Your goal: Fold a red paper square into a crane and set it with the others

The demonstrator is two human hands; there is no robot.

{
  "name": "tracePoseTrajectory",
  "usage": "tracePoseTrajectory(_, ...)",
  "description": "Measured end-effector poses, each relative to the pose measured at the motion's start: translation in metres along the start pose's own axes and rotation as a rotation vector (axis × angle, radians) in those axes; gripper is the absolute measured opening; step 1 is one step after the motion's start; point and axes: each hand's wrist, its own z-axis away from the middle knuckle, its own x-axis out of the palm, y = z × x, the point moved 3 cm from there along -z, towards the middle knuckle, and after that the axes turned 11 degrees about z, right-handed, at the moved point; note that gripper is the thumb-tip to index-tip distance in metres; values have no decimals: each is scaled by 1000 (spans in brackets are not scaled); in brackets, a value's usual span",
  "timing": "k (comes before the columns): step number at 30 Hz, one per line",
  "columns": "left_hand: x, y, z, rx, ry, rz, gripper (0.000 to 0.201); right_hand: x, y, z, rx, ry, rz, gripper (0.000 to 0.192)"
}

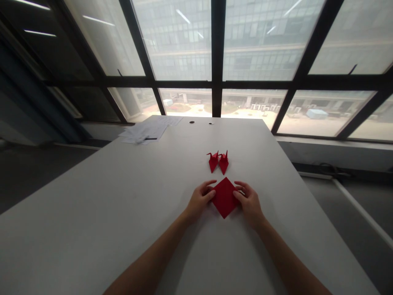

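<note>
Lying flat — red paper square (224, 197) | diamond-turned | both hands pinching its corners

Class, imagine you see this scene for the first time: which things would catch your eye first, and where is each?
The red paper square stands out, lying like a diamond on the white table with the left hand and right hand at its side corners. Just beyond it stand two red folded paper cranes, side by side. At the table's far left corner lies a loose stack of white sheets.
</note>
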Motion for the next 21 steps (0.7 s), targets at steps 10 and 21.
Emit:
tracePoseTrajectory(10, 7, 13, 14, 465, 274, -663, 21, 4, 3, 7, -213, 93, 438, 37)
tracePoseTrajectory(21, 33, -5, 22, 391, -279, -1150, 32, 2, -9, 16, -476, 194, 1156, 40)
